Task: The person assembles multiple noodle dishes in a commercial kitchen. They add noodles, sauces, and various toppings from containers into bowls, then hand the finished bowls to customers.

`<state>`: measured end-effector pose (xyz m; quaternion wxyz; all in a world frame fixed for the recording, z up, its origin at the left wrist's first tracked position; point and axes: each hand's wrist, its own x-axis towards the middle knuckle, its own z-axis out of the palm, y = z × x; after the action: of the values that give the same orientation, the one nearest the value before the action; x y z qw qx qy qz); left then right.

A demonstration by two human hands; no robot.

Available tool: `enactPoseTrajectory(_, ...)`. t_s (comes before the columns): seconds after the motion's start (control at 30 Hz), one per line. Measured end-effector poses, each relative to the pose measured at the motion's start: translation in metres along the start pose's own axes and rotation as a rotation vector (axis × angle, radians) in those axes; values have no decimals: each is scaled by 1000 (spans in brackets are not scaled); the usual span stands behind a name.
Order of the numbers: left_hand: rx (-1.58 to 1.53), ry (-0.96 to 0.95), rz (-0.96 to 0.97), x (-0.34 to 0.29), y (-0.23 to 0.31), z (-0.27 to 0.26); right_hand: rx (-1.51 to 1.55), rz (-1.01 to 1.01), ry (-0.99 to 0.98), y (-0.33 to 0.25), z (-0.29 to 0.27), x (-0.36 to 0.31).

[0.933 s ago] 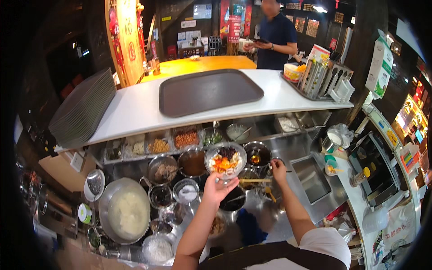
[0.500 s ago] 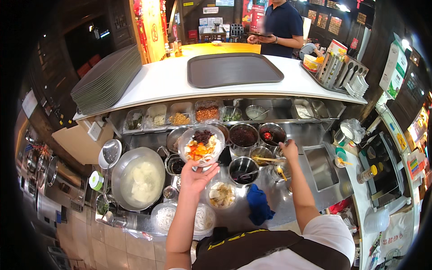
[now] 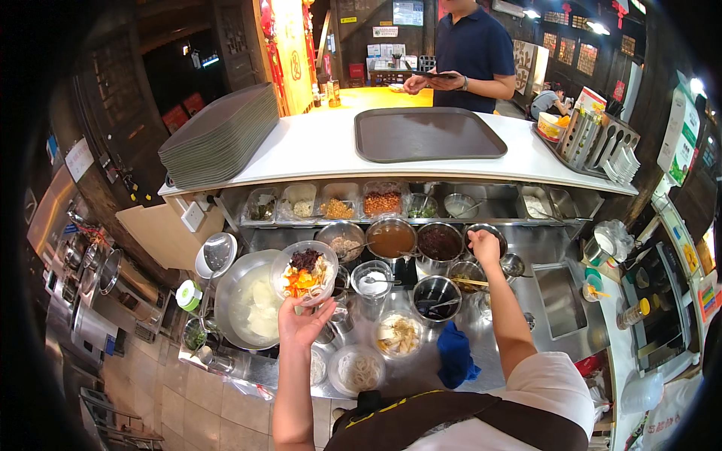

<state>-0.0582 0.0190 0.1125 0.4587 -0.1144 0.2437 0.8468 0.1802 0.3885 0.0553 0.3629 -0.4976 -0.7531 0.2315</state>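
Note:
My left hand (image 3: pixel 307 322), palm up, supports a clear plastic bowl (image 3: pixel 275 276) from beneath. White noodles, orange sauce and dark brown bits fill it. The bowl hangs just above the right edge of a wide metal basin (image 3: pixel 219 319) of cloudy water with pale lumps. Over a dark-rimmed round metal pot (image 3: pixel 502 239), the fingers of my right hand (image 3: pixel 485 246) are pinched together; whatever they grip is hidden. To that pot's left stand a pot of dark red sauce (image 3: pixel 438 243) and a pot of brown sauce (image 3: pixel 392 239).
Another bowl of food (image 3: pixel 379 334) and a bowl of noodles (image 3: pixel 361 373) sit nearby, with a blue cloth (image 3: pixel 456 359) to their right. Above runs a white counter (image 3: pixel 316 144) with a dark tray (image 3: pixel 431 135) and stacked trays (image 3: pixel 218 135). Beyond it stands a person (image 3: pixel 475 56) holding a tablet-like object.
My left hand has carried the bowl left, uncovering the brown sauce pot. My right hand has moved inward over the dark-rimmed pot, hiding its red contents. The whole view has shifted.

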Motion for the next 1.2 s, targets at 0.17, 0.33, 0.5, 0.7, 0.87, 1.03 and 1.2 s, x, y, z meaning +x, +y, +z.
enactPoseTrajectory(0.17,6,43,2,2,5,2,-16,-29,-12,6,5,3)
enactPoseTrajectory(0.33,-22,-16,-52,14,8,-11,-56,11,-27,8,-5,6)
enactPoseTrajectory(0.5,-18,-3,-52,11,3,-7,-62,32,-36,12,-10,5)
enactPoseTrajectory(0.7,31,-72,-42,9,1,-9,-29,2,-45,14,-5,5)
enactPoseTrajectory(0.87,18,-64,-29,4,2,-13,-11,15,-68,10,-3,5)
enactPoseTrajectory(1.03,-11,-53,-51,4,2,-16,-13,13,-75,11,-4,5)
enactPoseTrajectory(1.2,33,-36,-4,-1,-1,-11,-25,20,-91,8,-6,2)
